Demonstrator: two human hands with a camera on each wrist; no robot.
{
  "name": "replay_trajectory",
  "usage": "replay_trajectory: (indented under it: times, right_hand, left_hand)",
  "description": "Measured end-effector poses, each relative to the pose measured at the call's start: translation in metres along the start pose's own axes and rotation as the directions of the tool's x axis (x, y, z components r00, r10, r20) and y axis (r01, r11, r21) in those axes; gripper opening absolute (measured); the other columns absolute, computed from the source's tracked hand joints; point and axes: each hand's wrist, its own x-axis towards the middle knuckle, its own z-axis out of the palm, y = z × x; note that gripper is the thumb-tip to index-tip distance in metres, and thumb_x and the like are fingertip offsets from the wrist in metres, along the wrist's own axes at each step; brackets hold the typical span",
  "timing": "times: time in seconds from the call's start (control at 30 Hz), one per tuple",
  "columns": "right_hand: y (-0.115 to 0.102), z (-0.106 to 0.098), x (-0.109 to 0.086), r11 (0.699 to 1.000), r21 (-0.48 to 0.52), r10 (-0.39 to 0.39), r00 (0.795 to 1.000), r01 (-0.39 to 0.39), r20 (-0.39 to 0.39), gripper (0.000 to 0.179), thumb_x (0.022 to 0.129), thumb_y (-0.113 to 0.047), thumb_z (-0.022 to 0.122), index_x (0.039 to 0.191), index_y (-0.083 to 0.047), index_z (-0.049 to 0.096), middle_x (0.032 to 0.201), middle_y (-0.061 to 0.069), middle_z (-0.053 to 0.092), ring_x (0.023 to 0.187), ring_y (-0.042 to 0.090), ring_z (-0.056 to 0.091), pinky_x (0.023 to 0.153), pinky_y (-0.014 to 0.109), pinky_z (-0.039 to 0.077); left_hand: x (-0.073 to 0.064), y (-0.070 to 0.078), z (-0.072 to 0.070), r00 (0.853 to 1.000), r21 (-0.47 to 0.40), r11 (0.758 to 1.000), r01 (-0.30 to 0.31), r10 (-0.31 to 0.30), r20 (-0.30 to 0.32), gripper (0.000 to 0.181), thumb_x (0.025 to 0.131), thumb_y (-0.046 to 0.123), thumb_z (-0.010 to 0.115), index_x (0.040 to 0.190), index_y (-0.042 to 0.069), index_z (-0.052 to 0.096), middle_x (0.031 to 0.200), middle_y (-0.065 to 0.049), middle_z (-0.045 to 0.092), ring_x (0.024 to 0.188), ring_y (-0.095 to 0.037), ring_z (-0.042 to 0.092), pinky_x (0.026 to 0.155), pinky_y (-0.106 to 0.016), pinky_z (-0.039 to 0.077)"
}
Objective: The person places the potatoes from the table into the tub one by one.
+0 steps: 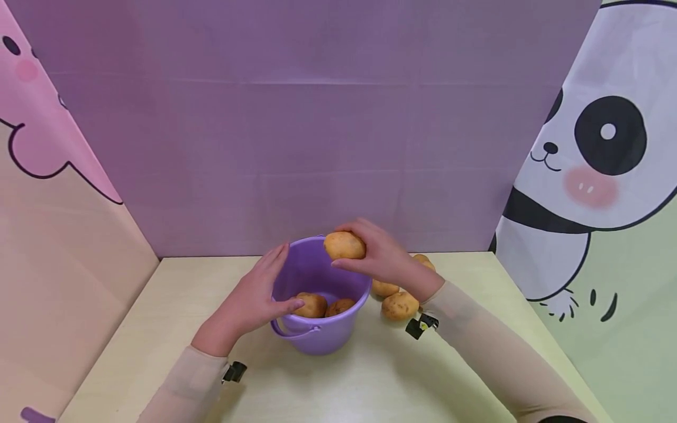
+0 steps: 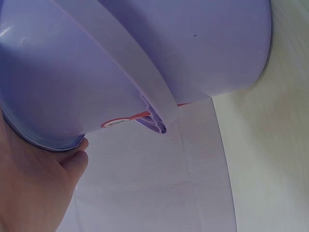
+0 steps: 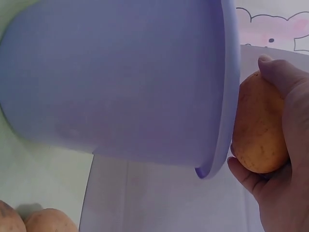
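While right hand (image 1: pixel 378 249) is grasping yellow-brown oval potato (image 1: pixel 344 245) above round purple plastic bucket (image 1: pixel 333 335), left hand (image 1: pixel 254 296) is touching bucket's rim, fingers extended; 2 brown potatoes (image 1: pixel 312 305) are lying inside, 3 more potatoes (image 1: pixel 400 306) sitting on pale table (image 1: pixel 359 393).

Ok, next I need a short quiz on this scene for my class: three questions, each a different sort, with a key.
1. Multiple choice: what does the right hand hold above the rim?
A) a sponge
B) a potato
C) a cup

2. True or false: the purple bucket is empty.

3. Fill the gap: in the head view, the loose potatoes on the table lie to the ____ of the bucket.

Key:
1. B
2. False; two potatoes show inside it.
3. right
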Motion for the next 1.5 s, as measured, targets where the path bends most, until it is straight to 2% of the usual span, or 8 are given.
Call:
replay_trajectory:
  times: [0.4,0.8,1.03,1.5]
  right_hand:
    - [-0.001,0.012,0.017,0.993,-0.041,-0.112,0.993,0.114,0.029,0.055,0.090,-0.034,0.095,0.132,-0.010,0.070,0.122,0.001,0.068,0.104,0.016,0.063,0.087,0.034,0.059]
    - [-0.005,0.021,0.026,0.994,-0.070,-0.075,0.992,0.082,0.098,0.055,0.091,-0.034,0.094,0.130,-0.007,0.067,0.121,0.004,0.066,0.103,0.017,0.062,0.085,0.032,0.057]
    - [-0.007,0.025,0.027,0.992,-0.087,-0.087,0.992,0.095,0.096,0.056,0.090,-0.036,0.094,0.129,-0.007,0.068,0.121,0.005,0.067,0.103,0.019,0.063,0.086,0.032,0.057]
    - [-0.006,0.030,0.029,0.992,-0.109,-0.051,0.992,0.064,0.117,0.057,0.091,-0.036,0.092,0.133,-0.007,0.066,0.127,0.006,0.066,0.106,0.020,0.064,0.089,0.031,0.057]
  left_hand:
    - [0.000,0.001,-0.001,1.000,-0.002,1.000,-0.003,0.003,-0.001,0.121,0.094,0.065,0.079,0.173,-0.005,0.022,0.181,-0.022,0.021,0.166,-0.045,0.022,0.129,-0.066,0.030]
    - [-0.003,0.004,0.001,1.000,0.003,1.000,0.001,-0.001,-0.004,0.120,0.094,0.065,0.078,0.173,-0.005,0.022,0.181,-0.023,0.021,0.166,-0.045,0.022,0.129,-0.067,0.030]
    - [-0.006,0.007,0.002,1.000,-0.002,1.000,0.001,-0.001,-0.010,0.119,0.094,0.064,0.078,0.173,-0.005,0.022,0.181,-0.023,0.022,0.167,-0.044,0.021,0.130,-0.066,0.029]
    - [-0.005,0.006,0.002,1.000,-0.001,1.000,-0.003,0.003,-0.012,0.119,0.094,0.063,0.079,0.173,-0.006,0.022,0.181,-0.023,0.022,0.166,-0.044,0.023,0.129,-0.065,0.030]
